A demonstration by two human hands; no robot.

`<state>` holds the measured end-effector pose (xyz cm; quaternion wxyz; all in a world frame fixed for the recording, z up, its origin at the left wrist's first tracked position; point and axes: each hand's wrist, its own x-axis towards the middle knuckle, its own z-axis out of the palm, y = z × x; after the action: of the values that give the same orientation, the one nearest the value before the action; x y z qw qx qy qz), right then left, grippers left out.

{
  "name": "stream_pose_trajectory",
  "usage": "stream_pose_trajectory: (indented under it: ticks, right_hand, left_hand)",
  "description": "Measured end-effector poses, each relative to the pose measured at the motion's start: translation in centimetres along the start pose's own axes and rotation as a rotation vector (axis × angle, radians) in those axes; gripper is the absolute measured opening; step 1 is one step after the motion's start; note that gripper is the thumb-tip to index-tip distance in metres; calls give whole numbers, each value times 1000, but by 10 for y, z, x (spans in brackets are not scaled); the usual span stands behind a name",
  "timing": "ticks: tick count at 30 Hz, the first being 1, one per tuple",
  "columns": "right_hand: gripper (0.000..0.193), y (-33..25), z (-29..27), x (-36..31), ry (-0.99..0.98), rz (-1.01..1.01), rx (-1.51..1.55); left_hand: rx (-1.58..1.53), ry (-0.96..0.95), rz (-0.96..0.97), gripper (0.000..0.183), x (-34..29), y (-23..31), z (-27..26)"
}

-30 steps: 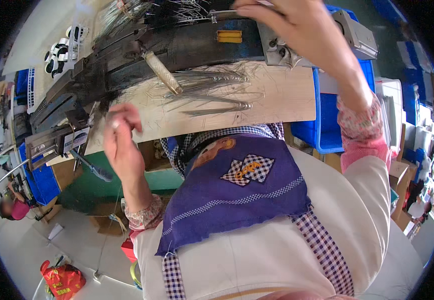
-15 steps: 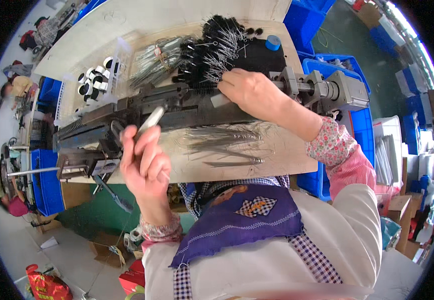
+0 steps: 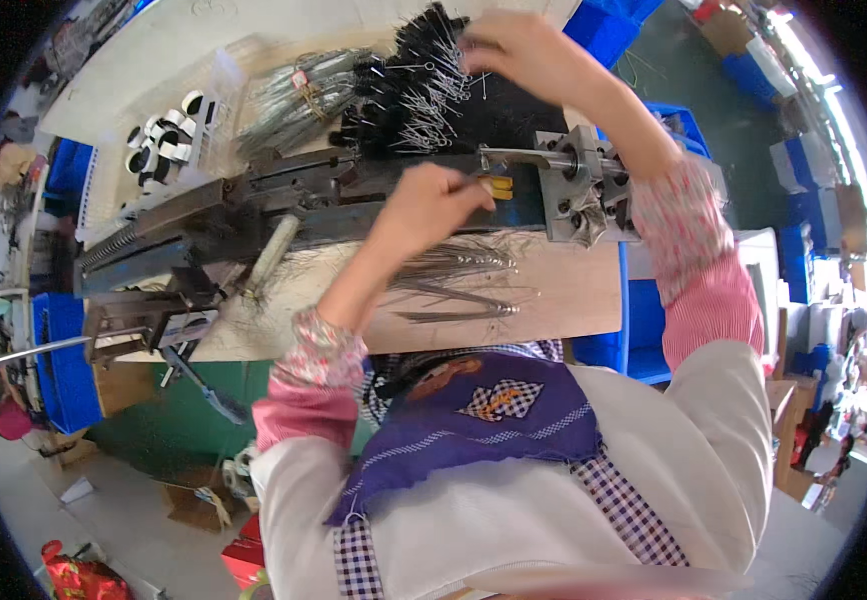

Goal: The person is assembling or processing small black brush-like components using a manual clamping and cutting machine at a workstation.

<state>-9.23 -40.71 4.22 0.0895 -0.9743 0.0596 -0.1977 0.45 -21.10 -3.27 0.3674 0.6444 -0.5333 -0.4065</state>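
My left hand (image 3: 424, 208) is over the dark metal bench machine (image 3: 354, 205), its fingers curled in and the tips on a small yellow piece (image 3: 499, 187) near the clamp end. The arm of my right hand (image 3: 524, 55) stretches to the far side, over a heap of black twisted-wire brushes (image 3: 424, 85) with looped ends. Its fingers are smeared and partly hidden, so whether they grip a brush cannot be made out. A pale stick-like piece (image 3: 276, 250) lies by the machine's front edge. Thin wires (image 3: 464, 270) are spread on the wooden tabletop before me.
A clear plastic basket (image 3: 104, 195) of black-and-white rolls (image 3: 164, 145) stands at the left back. Beside it lies a tied bundle of wires (image 3: 304, 95). The metal clamp block (image 3: 579, 190) is at the machine's right end. A lever (image 3: 204, 385) juts from the front left.
My left hand has let go of the pale stick and moved right to the yellow piece. My right hand has moved from the machine up to the far side of the brush heap.
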Motion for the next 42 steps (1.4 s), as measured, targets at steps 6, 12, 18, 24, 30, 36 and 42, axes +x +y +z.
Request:
stream_pose_trajectory:
  ticks: [6, 12, 18, 24, 30, 36, 42]
  right_hand:
    - [22, -52, 37, -47, -92, -158, 207]
    - [17, -77, 55, -23, 114, -158, 394]
    - [19, -78, 92, -5, 192, -87, 384]
    - [18, -81, 90, -3, 59, -17, 457]
    - [20, -83, 97, 2, 42, 3, 444]
    - [23, -105, 77, -15, 127, -73, 134]
    - [41, -119, 90, -110, -150, 265, -298]
  left_hand:
    - [563, 235, 158, 19, -5, -1, -22]
    - [1232, 500, 517, 17, -44, 9, -58]
    - [-396, 838, 106, 31, -96, -21, 9]
    - [-2100, -43, 147, 53, -104, -23, -49]
    - [-640, 529, -287, 33, -83, -4, 9]
    - [-312, 466, -147, 25, -96, -48, -1]
    - [-728, 1062, -338, 53, -185, -149, -70]
